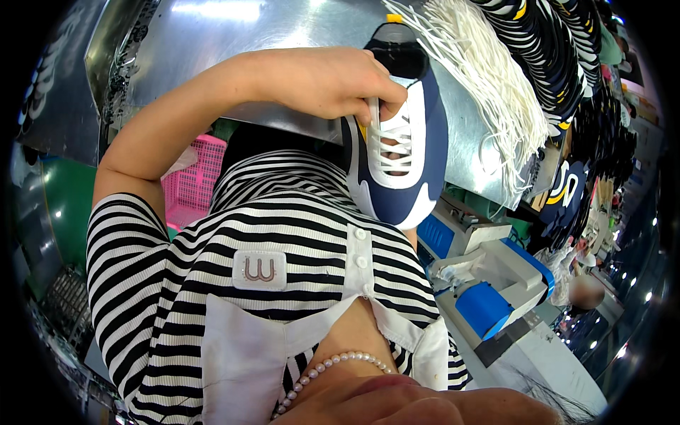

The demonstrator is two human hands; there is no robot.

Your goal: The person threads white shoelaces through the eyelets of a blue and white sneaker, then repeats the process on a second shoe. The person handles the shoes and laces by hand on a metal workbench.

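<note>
Shoe (419,131), navy and white with a black collar and a yellow tab at the heel end, sits before me at the near edge of the metal table (290,25). Its toe points toward my chest; its collar end is over the tabletop. I cannot tell whether it touches the metal.

My left hand (365,86) reaches in from the left, elbow bent, back of the hand up. Thumb and forefinger are pressed together, pinching a white lace (375,113) beside the upper part of the lacing. Below this grip, the lace crosses the white eyelet panel in several rows.

My right hand is hidden behind the shoe — only a sliver of skin (411,238) shows below the toe — so I cannot tell how its fingers stand.

Just right of the shoe, a loose bundle of white laces (489,85) lies over the table. Beyond it, dark shoe uppers (545,57) with white and yellow parts are stacked in rows. A grey and blue machine (485,309) stands to the lower right. A pink basket (195,180) is on the left, below my forearm, beside my striped shirt (205,269).
</note>
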